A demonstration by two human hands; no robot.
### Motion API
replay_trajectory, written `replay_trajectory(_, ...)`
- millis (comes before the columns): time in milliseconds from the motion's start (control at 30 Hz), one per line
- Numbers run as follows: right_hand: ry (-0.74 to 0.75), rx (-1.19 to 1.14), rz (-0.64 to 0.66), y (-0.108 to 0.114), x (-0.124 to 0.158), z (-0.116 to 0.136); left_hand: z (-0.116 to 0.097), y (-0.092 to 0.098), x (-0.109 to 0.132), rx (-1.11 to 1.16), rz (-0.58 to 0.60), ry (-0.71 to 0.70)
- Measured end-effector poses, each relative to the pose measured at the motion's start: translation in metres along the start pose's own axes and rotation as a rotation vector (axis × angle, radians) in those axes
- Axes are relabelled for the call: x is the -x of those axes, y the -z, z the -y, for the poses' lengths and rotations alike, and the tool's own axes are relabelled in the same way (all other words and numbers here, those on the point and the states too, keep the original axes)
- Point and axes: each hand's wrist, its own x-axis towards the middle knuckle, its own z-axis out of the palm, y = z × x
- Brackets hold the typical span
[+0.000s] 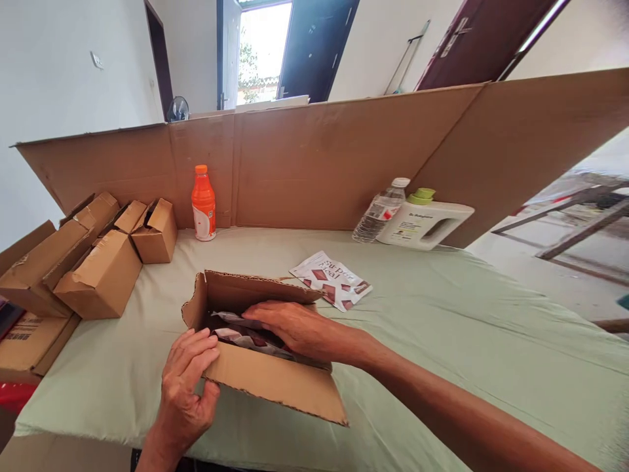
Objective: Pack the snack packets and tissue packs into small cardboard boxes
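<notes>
An open cardboard box sits near the front of the table with its near flap folded outward. My left hand grips the box's near left corner, fingers over the edge and thumb below on the outside. Inside the box lie white and dark red pouches, partly hidden by the walls and by my right hand. That hand reaches in from the right, its fingers closed together on a pouch; the thumb is out of sight. Just behind the box, another pouch printed with dark squares lies flat on the cloth.
Several small cardboard boxes stand at the left. Toward the back are an orange bottle, a leaning clear bottle and a white jug with a green cap. A tall cardboard panel borders the table's green cloth.
</notes>
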Motion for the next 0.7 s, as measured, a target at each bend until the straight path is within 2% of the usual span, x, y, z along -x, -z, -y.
replay_trajectory(67,0.061,-0.017,-0.202,0.002,0.016,0.002,0.001,0.000,-0.001,-0.004,0.004,-0.007)
replay_trajectory(133,0.062,-0.018,-0.444,0.008,0.036,0.000,0.002,0.001,-0.001,-0.007,0.010,-0.016)
replay_trajectory(200,-0.042,-0.011,-0.652,0.019,0.058,-0.011,0.003,0.002,-0.002,-0.013,0.021,-0.026)
replay_trajectory(267,-0.248,0.003,-0.784,0.030,0.078,-0.039,0.004,0.002,-0.002,-0.024,0.022,-0.036)
replay_trajectory(333,-0.507,0.001,-0.791,0.038,0.093,-0.081,0.005,0.002,-0.002,-0.033,0.015,-0.045)
replay_trajectory(400,-0.776,-0.042,-0.678,0.039,0.100,-0.128,0.005,0.002,-0.002,-0.040,0.005,-0.054)
replay_trajectory(467,-0.954,-0.069,-0.604,0.033,0.102,-0.170,0.005,0.002,-0.003,-0.046,0.002,-0.063)
replay_trajectory(567,-1.070,-0.097,-0.569,0.017,0.099,-0.211,0.004,0.004,-0.005,-0.065,0.011,-0.071)
replay_trajectory(700,-1.125,-0.161,-0.563,0.000,0.094,-0.234,0.002,0.007,-0.007,-0.093,0.034,-0.075)
